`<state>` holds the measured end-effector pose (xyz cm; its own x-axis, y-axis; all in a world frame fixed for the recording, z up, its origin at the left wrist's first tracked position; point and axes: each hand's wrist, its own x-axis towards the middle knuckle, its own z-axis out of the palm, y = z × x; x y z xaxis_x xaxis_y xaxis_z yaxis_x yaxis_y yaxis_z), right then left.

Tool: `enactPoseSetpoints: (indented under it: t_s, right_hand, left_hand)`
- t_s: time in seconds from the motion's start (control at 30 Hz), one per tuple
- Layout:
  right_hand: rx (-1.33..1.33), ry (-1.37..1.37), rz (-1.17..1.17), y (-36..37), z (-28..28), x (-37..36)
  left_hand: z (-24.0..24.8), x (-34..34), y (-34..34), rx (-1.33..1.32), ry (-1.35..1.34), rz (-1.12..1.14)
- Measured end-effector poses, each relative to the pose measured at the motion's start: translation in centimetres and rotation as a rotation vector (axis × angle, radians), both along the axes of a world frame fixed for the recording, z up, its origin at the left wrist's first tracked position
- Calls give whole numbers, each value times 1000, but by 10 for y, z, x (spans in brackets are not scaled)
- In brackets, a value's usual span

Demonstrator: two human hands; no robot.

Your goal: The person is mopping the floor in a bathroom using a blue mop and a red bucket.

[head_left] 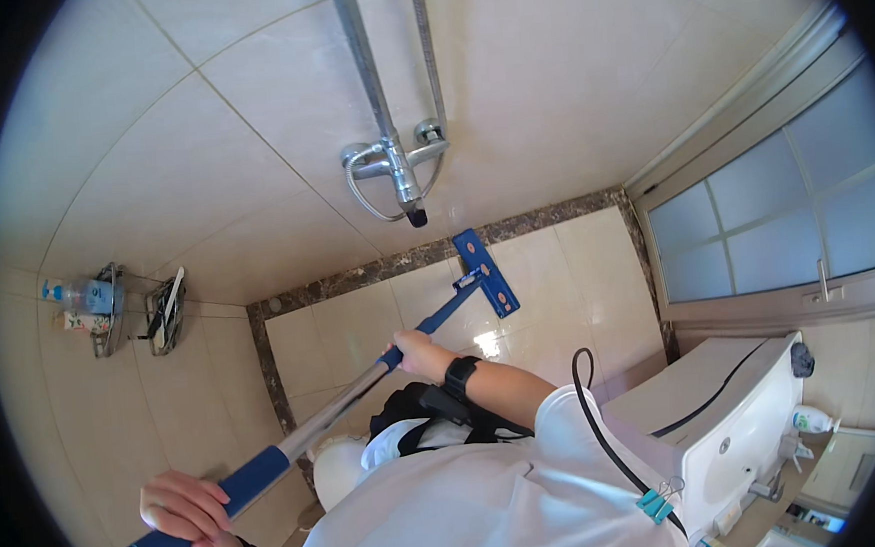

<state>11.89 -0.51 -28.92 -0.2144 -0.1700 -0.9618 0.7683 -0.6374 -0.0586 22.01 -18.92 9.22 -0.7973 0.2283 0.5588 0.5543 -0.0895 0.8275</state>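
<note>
starting at the left wall, noting a pump bottle (pixel 98 297) in a wire rack (pixel 107 340). finding the left hand (pixel 186 509) wrapped around the blue grip (pixel 258 480) of the mop (pixel 343 403), just short of the looped end. following the metal pole (pixel 317 424) up to the right hand (pixel 414 354), likewise closed around the shaft, beside a blue collar (pixel 391 359). passing below the shower mixer (pixel 401 163) to the blue mop head (pixel 487 274), lying on the tiled floor (pixel 587 264) with the far end at the marble border (pixel 559 212).

judging mopping to be under way, with the mop head down in working position. seeing bright glare on the tiles just beside, but unable to tell wet from merely glossy, or wiped from unwiped; recording coverage and remainder as unconfirmed.

regarding room: finding open tile right of the mop head, running toward the glazed door (pixel 775 218). marking the wall edge as tight, leaving little forward travel. noting the washbasin (pixel 734 446) at lower right, likely limiting any swing on that side.
</note>
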Motion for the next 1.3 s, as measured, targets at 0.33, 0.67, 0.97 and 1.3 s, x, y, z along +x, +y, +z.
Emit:
enactPoseSetpoints:
  t_s: [0.33,0.67,0.97,1.3]
  right_hand:
    - [-180,91,-100,54,78,41]
    - [-165,-70,-491,192,6,67]
    - [-253,28,-579,124,33,38]
    - [-669,164,-759,84,108,20]
  left_hand:
    - [52,-9,-24,-204,63,-659]
    - [-17,-75,149,444,-439,-31]
    - [41,-63,132,361,-206,-326]
    - [92,-37,103,-7,19,-994]
